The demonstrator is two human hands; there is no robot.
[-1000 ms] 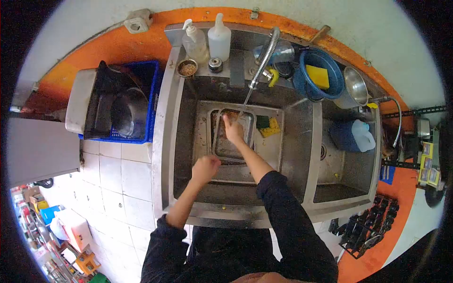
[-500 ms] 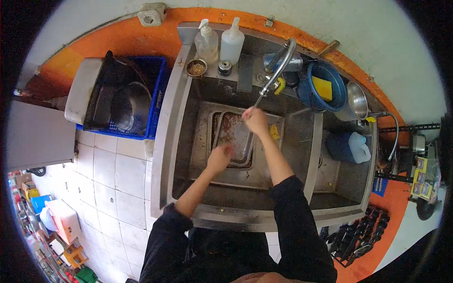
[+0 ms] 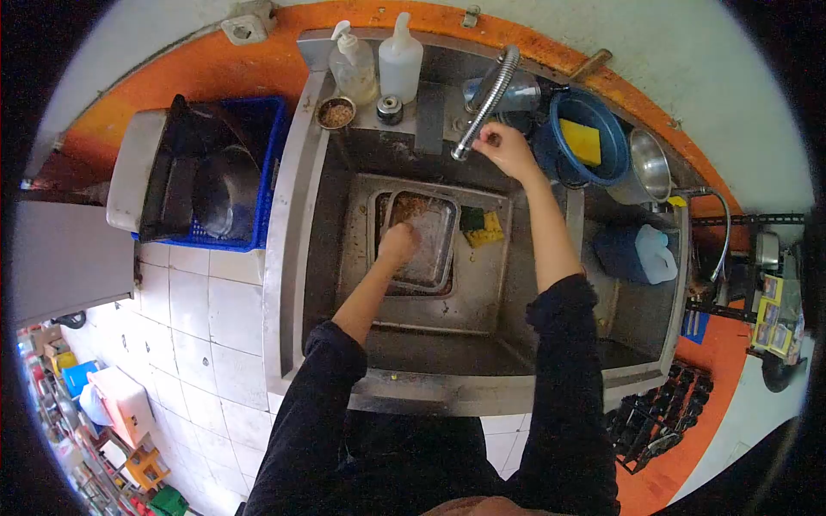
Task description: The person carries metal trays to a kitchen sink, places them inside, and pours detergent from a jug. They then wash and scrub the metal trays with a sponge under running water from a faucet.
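My right hand (image 3: 506, 153) is raised beside the spout of the metal flexible-neck faucet (image 3: 492, 101), its fingers closed around the faucet handle, which they cover. Down in the sink, my left hand (image 3: 398, 244) is over the clear rectangular tray (image 3: 446, 245), its fingers curled inward. Whatever those fingers hold or touch is hidden. Brownish residue shows inside the tray, which rests on a darker tray (image 3: 377, 215) at the bottom of the steel sink (image 3: 482, 310). A yellow and green sponge (image 3: 483, 228) lies to the right of the trays.
Two pump bottles (image 3: 399, 62) stand on the back ledge near a small bowl of scraps (image 3: 335, 113). A blue bucket (image 3: 613, 142) with a yellow sponge (image 3: 581, 143) and a steel pot (image 3: 651, 168) sit behind right. To the left is a blue crate (image 3: 274, 129) with pans.
My right hand has moved up and back from over the tray to the faucet handle. My left hand has shifted further into the tray. The sponge shows more fully.
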